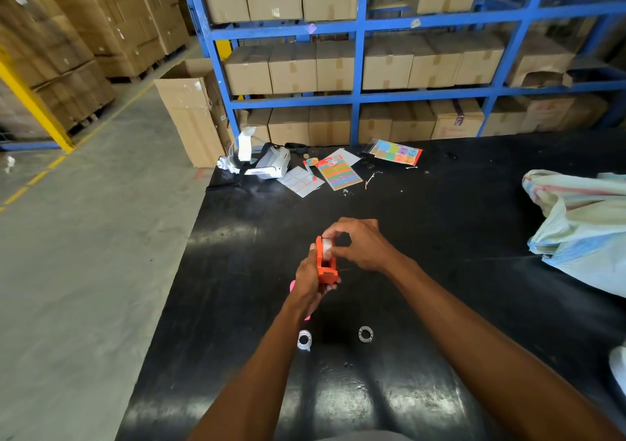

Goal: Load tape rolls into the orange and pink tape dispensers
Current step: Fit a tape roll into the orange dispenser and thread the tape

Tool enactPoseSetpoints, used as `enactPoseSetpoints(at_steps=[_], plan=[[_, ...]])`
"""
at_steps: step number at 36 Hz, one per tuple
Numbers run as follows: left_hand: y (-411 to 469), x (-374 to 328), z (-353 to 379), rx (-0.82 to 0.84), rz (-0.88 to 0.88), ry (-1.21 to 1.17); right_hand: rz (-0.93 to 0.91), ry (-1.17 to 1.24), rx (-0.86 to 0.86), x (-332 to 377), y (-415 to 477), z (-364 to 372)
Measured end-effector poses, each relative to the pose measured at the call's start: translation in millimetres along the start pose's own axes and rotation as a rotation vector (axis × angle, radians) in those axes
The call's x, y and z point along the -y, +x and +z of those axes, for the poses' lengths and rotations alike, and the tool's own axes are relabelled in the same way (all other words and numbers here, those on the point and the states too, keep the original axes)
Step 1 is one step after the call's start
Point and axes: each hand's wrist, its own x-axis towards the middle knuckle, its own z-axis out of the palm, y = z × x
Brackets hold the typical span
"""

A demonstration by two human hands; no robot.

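Above the middle of the black table point(440, 237), my left hand point(310, 283) grips the orange tape dispenser point(326, 267) from its left side. A clear tape roll point(327, 248) sits in the dispenser's top, pinched between the fingers of my right hand point(360, 245). The pink dispenser point(292, 285) lies on the table under my left hand, only slivers of it showing. A second clear tape roll point(304, 339) lies near my left forearm. A small grey ring point(365, 334) lies to its right.
A white headset point(267, 164) and sheets of coloured stickers point(338, 173) lie at the table's far edge. A striped woven sack point(582, 223) fills the right side. Blue racks point(358, 57) of cardboard boxes stand behind. Concrete floor lies left of the table.
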Motion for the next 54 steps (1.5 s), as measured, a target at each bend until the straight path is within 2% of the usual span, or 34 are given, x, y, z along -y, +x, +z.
enactPoseSetpoints(at_steps=[4,13,18,36,41,47,54], plan=[[2,0,0,-0.023,-0.010,-0.010,0.018,0.020,-0.031,-1,-1,-1],[5,-3,2,-0.060,-0.015,-0.062,-0.151,-0.181,-0.138,6,-6,-4],[8,-5,3,-0.096,-0.011,-0.099,-0.220,-0.192,-0.228,12,-11,-3],[12,-11,1,-0.108,-0.043,-0.159,-0.251,-0.243,-0.251,14,-47,29],[10,-10,2,-0.104,-0.049,-0.155,-0.250,-0.294,-0.339,15,-53,37],[5,-10,3,-0.087,-0.070,-0.174,-0.274,-0.345,-0.533,17,-61,50],[7,-7,2,-0.057,-0.083,-0.182,-0.291,-0.474,-0.605,14,-66,64]])
